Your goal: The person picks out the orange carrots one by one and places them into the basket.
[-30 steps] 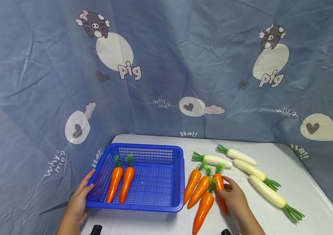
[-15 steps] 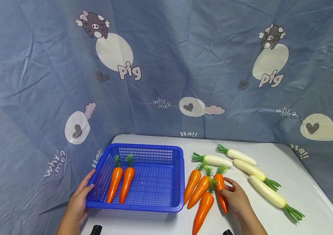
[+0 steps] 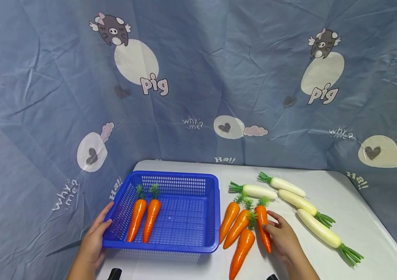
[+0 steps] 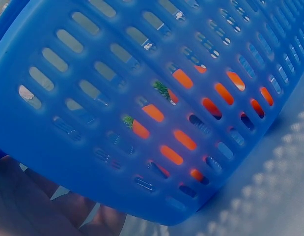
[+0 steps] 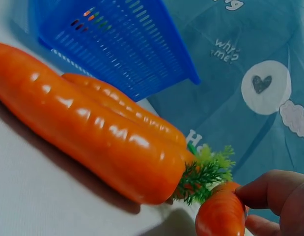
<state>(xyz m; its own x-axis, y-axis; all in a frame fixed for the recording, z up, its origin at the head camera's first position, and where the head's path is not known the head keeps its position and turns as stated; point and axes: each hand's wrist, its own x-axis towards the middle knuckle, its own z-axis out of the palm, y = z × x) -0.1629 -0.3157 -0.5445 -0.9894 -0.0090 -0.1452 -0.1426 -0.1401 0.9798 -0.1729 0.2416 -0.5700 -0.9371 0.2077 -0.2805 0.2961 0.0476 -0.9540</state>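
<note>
At the left side of the blue plastic basket (image 3: 163, 246), my left hand (image 3: 91, 241) grips the rim, thumb on top. The left wrist view shows fingers (image 4: 73, 209) below the basket's rim, partly cut off by the frame. Two orange carrots (image 3: 151, 219) with leafy green tops lie inside the basket. My right hand (image 3: 283, 237) pinches the rightmost carrot (image 3: 263, 229) outside the basket, its leafy end pointing away from me. In the right wrist view, thumb and finger press this carrot (image 5: 220, 216) at the lower edge. Several more carrots (image 3: 242, 249) lie just left of it.
Several white radishes (image 3: 319, 227) with green stems lie on the white tabletop (image 3: 363, 225), behind and right of the carrots. A blue cloth (image 3: 191, 101) printed with pigs hangs around the back and sides.
My right hand has shifted slightly to the right along with the pinched carrot. The left hand and the basket hold still.
</note>
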